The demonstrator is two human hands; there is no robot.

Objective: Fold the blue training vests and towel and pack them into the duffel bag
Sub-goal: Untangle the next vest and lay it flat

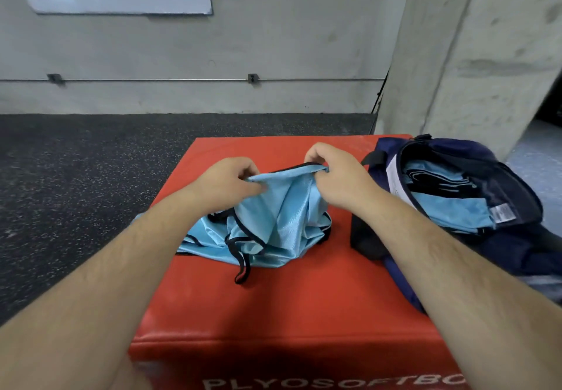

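Head view is looking down on a person standing at a red box [289, 307], with both bare forearms reaching in over it. The left hand [226, 183] is pinching one corner of a light-blue vest [282, 207], thumb against curled fingers. The right hand [334, 177] is gripping the other end of the same black-trimmed edge, fingers curled round it. That edge is stretching between the two hands, running left to right, rising slightly toward the right hand and lifted clear of the box. Below it the cloth is hanging toward the person in loose folds and bunching on the middle of the box top, so the vest's long axis is lying roughly across the box. A black strap [241, 271] is trailing out of the heap toward the near edge. Whether the heap is one vest or several I cannot tell.

Just to the right, the navy bag [474, 154] is sitting on the box's far right corner and spilling over its side. It is unzipped, its mouth gaping up and toward the person, and its long axis is running from far-left to near-right. Inside, folded vests [450, 204] are lying flat, with a white label [503, 213] showing at their right end. A speckled dark floor [76, 177] is spreading off to the left, and a concrete wall [273, 40] and pillar [471, 55] are standing behind.
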